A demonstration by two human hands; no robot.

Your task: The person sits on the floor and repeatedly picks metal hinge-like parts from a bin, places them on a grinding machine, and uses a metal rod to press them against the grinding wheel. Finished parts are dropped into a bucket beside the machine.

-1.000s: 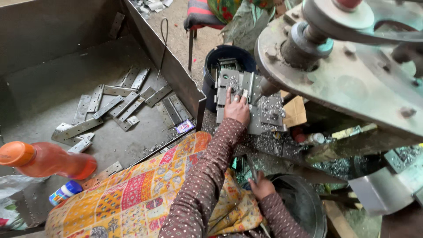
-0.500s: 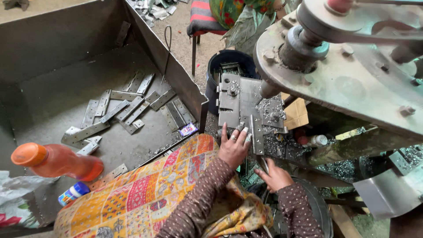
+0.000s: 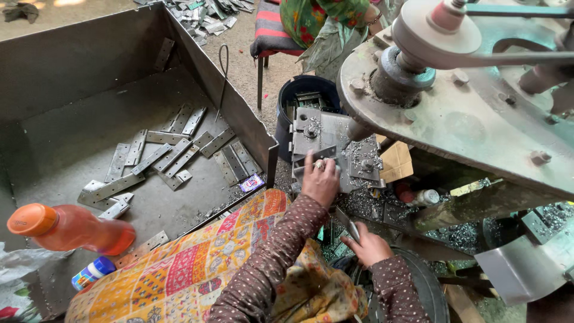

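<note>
Head view looks down on a heavy press machine point(image 3: 466, 119), and everything else is placed from it. Left hand point(image 3: 320, 179) lies flat, fingers spread and closed on nothing, on a flat metal plate point(image 3: 323, 154) that sits on the press bed point(image 3: 335, 143) just under the machine's big round head. Right hand point(image 3: 368, 248) is lower, below the bed and nearer the body, with its fingers curled around a second metal strip point(image 3: 348, 222) that it pinches by one end. By my reading, the step in hand is seating one blank on the bed while the next waits in the other hand; the next move would call for sliding the plate square against the die and drawing the fingers clear of the head. To the left of the machine stands a large steel bin point(image 3: 72, 66) with roughly fifteen finished strips point(image 3: 161, 155) scattered on its floor; I cannot count them exactly where they overlap. One dark bucket point(image 3: 293, 96) with more parts stands behind the bed. One orange bottle point(image 3: 66, 228) and one small blue-capped tube point(image 3: 92, 272) lie far left of the machine, beside one patterned cloth point(image 3: 197, 263) over the lap. Metal chips point(image 3: 365, 203) litter the bed.
</note>
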